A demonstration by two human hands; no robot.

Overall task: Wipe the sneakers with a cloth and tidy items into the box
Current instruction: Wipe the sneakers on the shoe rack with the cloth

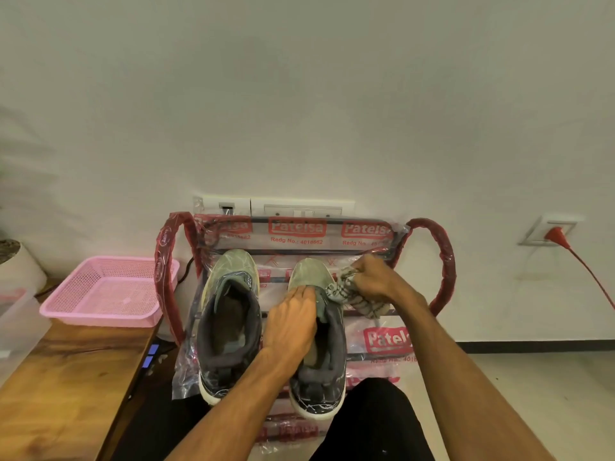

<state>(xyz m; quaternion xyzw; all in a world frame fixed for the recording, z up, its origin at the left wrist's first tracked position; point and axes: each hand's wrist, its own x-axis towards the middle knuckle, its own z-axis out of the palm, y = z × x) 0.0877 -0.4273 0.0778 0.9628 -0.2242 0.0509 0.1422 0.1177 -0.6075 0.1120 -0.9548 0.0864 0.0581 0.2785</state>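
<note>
Two grey-green sneakers stand side by side on a plastic-wrapped rack point(376, 341), toes toward the wall. The left sneaker point(229, 324) stands free. My left hand point(291, 322) grips the right sneaker point(319, 364) at its tongue and opening, fingers curled over it. My right hand point(374, 281) holds a bunched checked cloth point(352, 297) against the outer right side of that sneaker near the toe. A pink mesh basket point(103, 294) stands on the wooden table at the left, with nothing visible in it.
The wooden table point(63, 384) runs along the left, with a clear plastic container point(16, 324) at its edge. The rack has red curved side handles point(439, 261). A wall socket with a red plug and cord point(562, 237) is at the right. My dark-clothed knees are below.
</note>
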